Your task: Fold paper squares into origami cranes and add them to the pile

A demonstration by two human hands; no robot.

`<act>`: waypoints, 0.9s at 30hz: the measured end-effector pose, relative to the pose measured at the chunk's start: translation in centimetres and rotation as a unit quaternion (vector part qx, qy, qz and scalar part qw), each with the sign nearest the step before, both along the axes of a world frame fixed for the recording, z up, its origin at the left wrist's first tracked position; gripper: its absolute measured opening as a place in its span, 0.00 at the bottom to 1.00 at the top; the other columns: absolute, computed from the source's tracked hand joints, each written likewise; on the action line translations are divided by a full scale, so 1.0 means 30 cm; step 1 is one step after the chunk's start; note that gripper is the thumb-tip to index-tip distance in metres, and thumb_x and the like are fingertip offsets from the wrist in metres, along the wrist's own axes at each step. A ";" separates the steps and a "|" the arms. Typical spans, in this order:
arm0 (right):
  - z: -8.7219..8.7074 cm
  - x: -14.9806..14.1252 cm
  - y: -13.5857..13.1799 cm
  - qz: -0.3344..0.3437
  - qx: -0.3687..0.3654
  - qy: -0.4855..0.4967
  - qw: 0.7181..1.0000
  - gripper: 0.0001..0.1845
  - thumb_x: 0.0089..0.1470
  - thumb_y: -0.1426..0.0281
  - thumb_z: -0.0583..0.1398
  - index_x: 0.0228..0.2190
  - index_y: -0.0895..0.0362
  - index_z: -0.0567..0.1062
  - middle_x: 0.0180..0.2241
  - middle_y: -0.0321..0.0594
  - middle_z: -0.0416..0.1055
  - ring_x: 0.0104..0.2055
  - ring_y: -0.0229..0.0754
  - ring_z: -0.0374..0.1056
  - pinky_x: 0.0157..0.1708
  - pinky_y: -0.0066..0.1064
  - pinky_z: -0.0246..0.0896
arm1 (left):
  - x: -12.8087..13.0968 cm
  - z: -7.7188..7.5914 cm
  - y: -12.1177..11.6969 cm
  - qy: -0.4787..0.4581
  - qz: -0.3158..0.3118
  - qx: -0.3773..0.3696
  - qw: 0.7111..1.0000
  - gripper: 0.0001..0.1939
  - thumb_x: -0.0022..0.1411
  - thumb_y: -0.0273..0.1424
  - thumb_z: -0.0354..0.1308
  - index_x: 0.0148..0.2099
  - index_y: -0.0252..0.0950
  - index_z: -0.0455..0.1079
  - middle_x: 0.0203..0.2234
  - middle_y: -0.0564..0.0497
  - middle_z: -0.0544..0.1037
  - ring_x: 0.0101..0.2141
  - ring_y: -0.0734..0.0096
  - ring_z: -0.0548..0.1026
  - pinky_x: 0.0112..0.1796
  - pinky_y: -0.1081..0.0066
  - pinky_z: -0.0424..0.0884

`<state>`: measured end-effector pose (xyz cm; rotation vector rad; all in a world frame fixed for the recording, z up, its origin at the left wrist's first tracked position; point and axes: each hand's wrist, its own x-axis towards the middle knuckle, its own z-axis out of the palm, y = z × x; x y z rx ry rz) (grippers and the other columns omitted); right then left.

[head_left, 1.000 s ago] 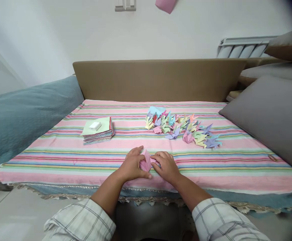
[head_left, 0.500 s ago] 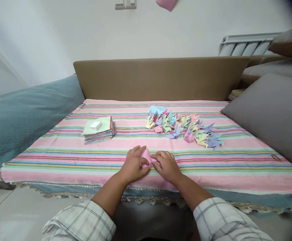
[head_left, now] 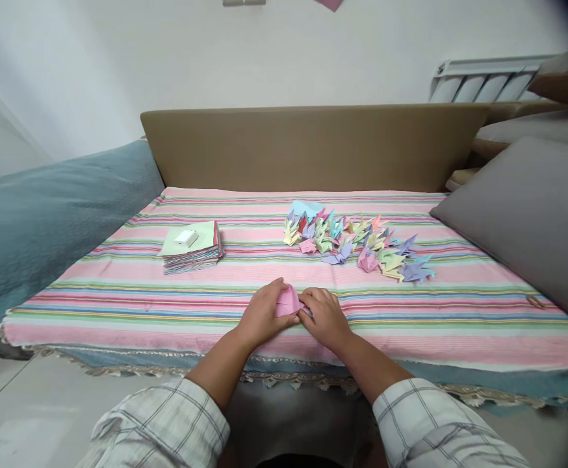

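Note:
A partly folded piece of pink origami paper (head_left: 288, 301) is between my two hands, over the front part of the striped cloth. My left hand (head_left: 266, 312) grips its left side, thumb along the lower edge and fingers at the far edge. My right hand (head_left: 327, 317) pinches the paper's right corner between thumb and fingers. The fingertips partly hide the folds there. Beyond my hands lies a group of folded paper cranes (head_left: 352, 244) in several colours.
A stack of coloured paper (head_left: 191, 250) with a small white box (head_left: 186, 238) on top lies at left. A light blue sheet (head_left: 306, 208) sits behind the cranes. A grey cushion (head_left: 528, 214) borders the right, a blue-covered armrest (head_left: 69, 214) the left. A small brown object (head_left: 536, 301) lies near the cushion.
The pink paper has changed shape and now shows a broader, opened face. My left thumb has moved from on top of the paper to its lower right edge. The view has tilted slightly downward.

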<state>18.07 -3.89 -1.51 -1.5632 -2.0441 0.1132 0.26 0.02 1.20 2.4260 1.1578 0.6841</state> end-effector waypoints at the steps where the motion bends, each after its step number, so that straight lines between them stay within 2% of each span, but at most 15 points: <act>1: -0.001 0.000 0.001 0.002 0.000 0.002 1.000 0.14 0.54 0.68 0.56 0.43 0.52 0.72 0.40 0.40 0.69 0.43 0.45 0.60 0.42 0.37 0.52 | -0.002 0.001 0.003 0.004 -0.004 -0.003 1.000 0.35 0.47 0.43 0.65 0.55 0.35 0.62 0.58 0.37 0.63 0.56 0.52 0.63 0.54 0.55 0.61; 6: -0.004 0.003 0.004 0.011 0.000 0.003 1.000 0.13 0.56 0.66 0.56 0.43 0.52 0.73 0.40 0.40 0.69 0.44 0.44 0.61 0.43 0.37 0.52 | -0.011 0.006 0.011 0.028 -0.032 0.002 0.999 0.28 0.43 0.43 0.68 0.47 0.38 0.70 0.55 0.39 0.66 0.57 0.52 0.62 0.53 0.55 0.62; 11: -0.007 0.008 0.005 0.015 0.000 0.010 1.000 0.12 0.56 0.67 0.55 0.42 0.52 0.73 0.40 0.41 0.69 0.43 0.45 0.61 0.41 0.37 0.52 | -0.014 -0.001 0.026 0.017 -0.037 0.013 0.999 0.22 0.44 0.43 0.67 0.42 0.40 0.75 0.57 0.40 0.64 0.56 0.51 0.62 0.53 0.54 0.62; 18: -0.014 0.015 0.007 0.022 0.010 0.047 0.999 0.07 0.52 0.71 0.57 0.35 0.56 0.73 0.38 0.42 0.70 0.41 0.46 0.61 0.42 0.36 0.54 | -0.006 0.009 0.038 0.015 -0.050 0.029 0.998 0.23 0.43 0.43 0.68 0.42 0.39 0.75 0.53 0.41 0.69 0.53 0.54 0.67 0.52 0.57 0.63; 23: -0.010 0.010 0.006 0.033 0.000 0.078 0.996 0.10 0.52 0.73 0.56 0.38 0.56 0.72 0.35 0.41 0.72 0.39 0.45 0.62 0.39 0.35 0.55 | -0.004 0.009 0.035 0.005 -0.051 0.058 0.997 0.24 0.43 0.44 0.67 0.42 0.37 0.74 0.51 0.40 0.71 0.50 0.56 0.69 0.50 0.58 0.65; 27: -0.002 0.012 0.008 0.021 -0.017 0.084 0.996 0.10 0.51 0.72 0.55 0.37 0.56 0.72 0.30 0.39 0.71 0.35 0.44 0.63 0.36 0.33 0.55 | -0.005 0.002 0.042 0.006 -0.066 0.097 0.993 0.24 0.43 0.46 0.67 0.40 0.37 0.74 0.47 0.42 0.74 0.47 0.57 0.72 0.49 0.58 0.66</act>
